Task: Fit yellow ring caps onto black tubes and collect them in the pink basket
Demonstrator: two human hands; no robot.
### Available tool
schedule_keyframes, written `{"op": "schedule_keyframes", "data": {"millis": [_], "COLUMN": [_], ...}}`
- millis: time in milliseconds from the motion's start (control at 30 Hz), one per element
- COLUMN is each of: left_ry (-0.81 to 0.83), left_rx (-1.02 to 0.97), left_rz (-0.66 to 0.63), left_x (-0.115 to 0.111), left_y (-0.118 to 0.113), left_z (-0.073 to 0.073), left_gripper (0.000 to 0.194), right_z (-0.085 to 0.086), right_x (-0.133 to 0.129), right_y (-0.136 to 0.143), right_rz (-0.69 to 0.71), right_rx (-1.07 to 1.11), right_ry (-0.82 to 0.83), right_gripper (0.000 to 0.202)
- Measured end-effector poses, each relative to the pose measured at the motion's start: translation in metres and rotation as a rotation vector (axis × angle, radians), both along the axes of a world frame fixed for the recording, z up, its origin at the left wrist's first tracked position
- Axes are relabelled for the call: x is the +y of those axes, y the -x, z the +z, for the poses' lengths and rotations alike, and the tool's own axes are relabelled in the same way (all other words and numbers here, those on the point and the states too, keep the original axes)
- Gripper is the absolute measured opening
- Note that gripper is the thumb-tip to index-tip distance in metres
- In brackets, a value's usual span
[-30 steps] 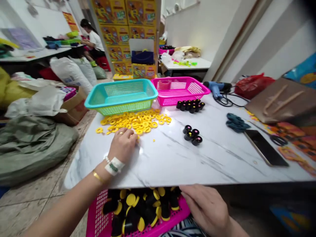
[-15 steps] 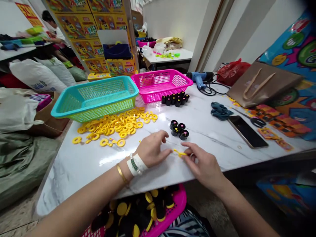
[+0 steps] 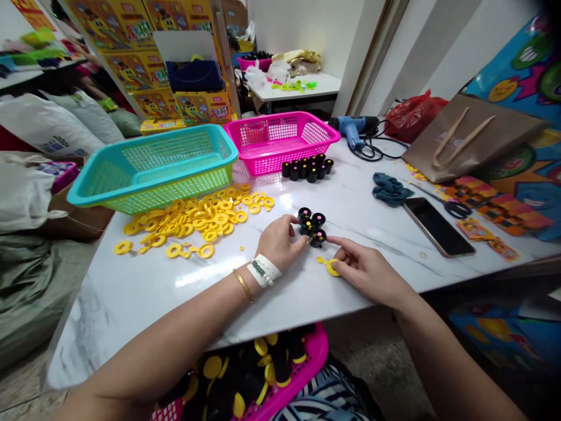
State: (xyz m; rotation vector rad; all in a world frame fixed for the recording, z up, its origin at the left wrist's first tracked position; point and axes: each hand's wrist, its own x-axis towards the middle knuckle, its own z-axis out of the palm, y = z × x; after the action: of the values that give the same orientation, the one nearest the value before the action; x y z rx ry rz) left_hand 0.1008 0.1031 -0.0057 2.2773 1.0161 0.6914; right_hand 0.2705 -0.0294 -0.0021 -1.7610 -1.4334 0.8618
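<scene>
My left hand (image 3: 280,242) reaches to the left side of a small group of black cylinders (image 3: 308,224) with pink or yellow centres, its thumb and fingers at the nearest ones. Between the thumb and fingers of my right hand (image 3: 363,269) is a yellow ring piece (image 3: 332,267) with a short stem, low over the table; the index finger stretches to the front cylinder. Left of my hands lies a pile of yellow ring pieces (image 3: 205,219). More black cylinders (image 3: 312,171) stand in a cluster farther back.
A teal basket (image 3: 153,166) and a pink basket (image 3: 284,137) stand at the back of the marble table (image 3: 144,304). To the right are a blue tool (image 3: 354,128), dark cloth (image 3: 389,189), phone (image 3: 438,227), scissors (image 3: 458,209) and brown bag (image 3: 464,137). Another pink basket (image 3: 319,351) sits below the table edge.
My left hand has moved forward and right to the black cylinders. My right hand's index finger now reaches to them, with the yellow piece still held. The camera view has shifted slightly.
</scene>
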Motion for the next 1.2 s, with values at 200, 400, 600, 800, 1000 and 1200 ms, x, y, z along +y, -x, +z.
{"op": "schedule_keyframes", "data": {"millis": [200,400,600,800,1000,1200], "left_ry": [-0.103,-0.114,-0.110,-0.018,0.052,-0.021], "left_rx": [-0.110,-0.005,-0.010,0.073,-0.027,0.007], "left_rz": [-0.096,-0.168,-0.279,-0.307,-0.141,-0.119], "left_x": [-0.020,-0.017,-0.036,-0.081,-0.094,-0.098], "left_y": [0.015,0.013,0.030,0.070,0.083,0.080], "left_z": [0.004,-0.008,0.013,0.016,0.003,-0.007], "left_gripper": [0.039,0.030,0.026,0.023,0.020,0.025], "right_z": [0.009,0.016,0.021,0.022,0.021,0.019], "right_x": [-0.008,-0.021,-0.046,-0.057,-0.031,-0.016], "right_y": [0.027,0.028,0.013,0.006,0.037,0.070], "right_rz": [0.072,0.152,0.240,-0.070,-0.123,0.030], "right_rx": [-0.027,-0.433,-0.777,0.036,0.490,0.552], "right_ry": [0.012,-0.086,-0.084,0.015,0.109,0.093], "right_gripper": [0.041,0.024,0.012,0.028,0.035,0.023]}}
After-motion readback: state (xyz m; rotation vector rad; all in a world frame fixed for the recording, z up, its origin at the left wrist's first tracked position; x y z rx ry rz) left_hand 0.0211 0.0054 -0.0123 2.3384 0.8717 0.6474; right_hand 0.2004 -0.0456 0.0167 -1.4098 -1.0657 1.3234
